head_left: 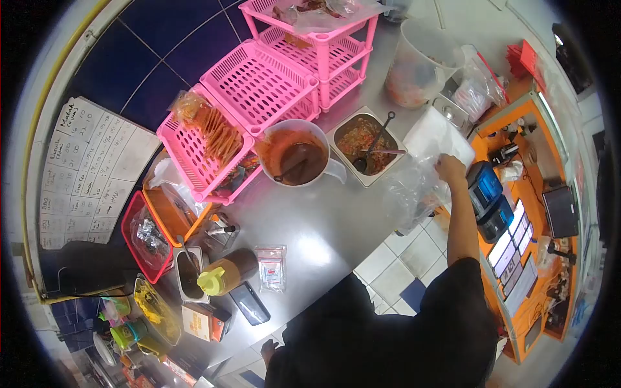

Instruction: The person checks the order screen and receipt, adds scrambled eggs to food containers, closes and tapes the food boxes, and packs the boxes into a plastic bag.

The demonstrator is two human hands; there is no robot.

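My right hand (451, 169) reaches out at the table's right end, its fingers closed on a thin clear plastic bag (414, 187). A white stack of sheets or bags (438, 137) lies just beyond it. To the left is a steel pan (343, 139) of chunky sauce with a black ladle (381, 132) in it. Beside that pan stands a clear jug (297, 131) coated with red-brown sauce. My left hand (268, 349) hangs low at the table's front edge, partly hidden by my dark clothing; its fingers are too small to read.
Pink baskets (262, 77) stand along the back, one with bagged brown food (217, 132). A large tub (420, 64) is at the back right. Nearer are a lidded bottle (226, 273), a phone (250, 304) and a small packet (272, 267). An orange shelf unit (498, 301) stands right.
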